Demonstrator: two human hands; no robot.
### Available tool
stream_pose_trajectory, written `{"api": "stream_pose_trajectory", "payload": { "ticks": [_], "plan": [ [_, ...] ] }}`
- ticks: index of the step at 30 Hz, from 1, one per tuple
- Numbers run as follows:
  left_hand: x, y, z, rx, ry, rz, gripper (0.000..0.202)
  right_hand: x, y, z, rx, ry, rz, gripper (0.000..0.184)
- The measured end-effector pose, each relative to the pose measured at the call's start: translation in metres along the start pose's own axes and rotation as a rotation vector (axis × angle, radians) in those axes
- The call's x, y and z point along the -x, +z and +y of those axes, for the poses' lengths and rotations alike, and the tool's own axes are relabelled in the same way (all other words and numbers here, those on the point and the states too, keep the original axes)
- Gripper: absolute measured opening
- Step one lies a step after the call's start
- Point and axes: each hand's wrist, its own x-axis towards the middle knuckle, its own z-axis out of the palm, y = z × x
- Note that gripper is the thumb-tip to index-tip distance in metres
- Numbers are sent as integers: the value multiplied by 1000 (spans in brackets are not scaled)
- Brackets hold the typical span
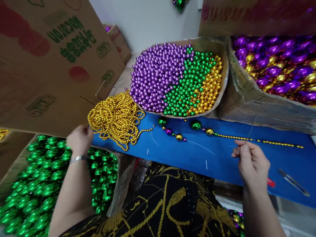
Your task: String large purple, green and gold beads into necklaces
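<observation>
My left hand (79, 139), with a silver bracelet on the wrist, is closed at the left edge of a heap of small gold bead strands (116, 119), gripping strands there. My right hand (251, 162) is pinched shut on a thin thread that leads toward a laid-out string (209, 132) of green, purple and gold balls followed by small gold beads. Both lie on a blue work surface (222, 158).
A cardboard tray (222, 56) holds purple, green and gold beads. A box of large green balls (37, 184) sits at lower left, a box of purple and gold balls (278, 65) at upper right. A small cutter (293, 182) lies at right. Large cartons stand at left.
</observation>
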Motion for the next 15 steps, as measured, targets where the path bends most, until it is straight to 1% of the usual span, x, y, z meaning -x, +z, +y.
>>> {"api": "stream_pose_trajectory", "payload": {
  "ticks": [1,2,3,4,5,6,8,9,10,12,13,14,15],
  "plan": [
    [5,-2,-29,-11,-49,15,46,1,1,3,0,-2,-21,31],
    [16,-2,-52,0,-40,-15,50,0,1,4,-3,-6,-44,30],
    [30,0,-70,56,12,-107,54,0,3,5,1,-11,-65,29],
    [46,4,-83,138,67,-208,58,-1,4,6,4,-19,-87,29],
    [62,9,-92,215,111,-257,60,-3,6,6,6,-27,-108,29],
    [77,16,-98,277,128,-236,62,-4,8,5,6,-38,-127,28],
    [97,30,-107,297,80,-52,65,-5,12,4,8,-53,-156,27],
    [101,36,-111,255,31,53,65,-5,13,3,13,-60,-167,27],
    [101,40,-116,192,-20,134,64,-5,15,1,21,-65,-182,27],
    [92,42,-123,89,-96,211,59,-4,19,-1,46,-76,-227,28],
    [84,39,-124,78,-120,239,56,-3,22,-3,61,-86,-258,28],
    [74,34,-120,95,-136,275,52,-1,25,-4,79,-99,-296,29],
    [64,27,-111,126,-157,332,47,1,29,-6,94,-118,-333,29]
  ]
}}
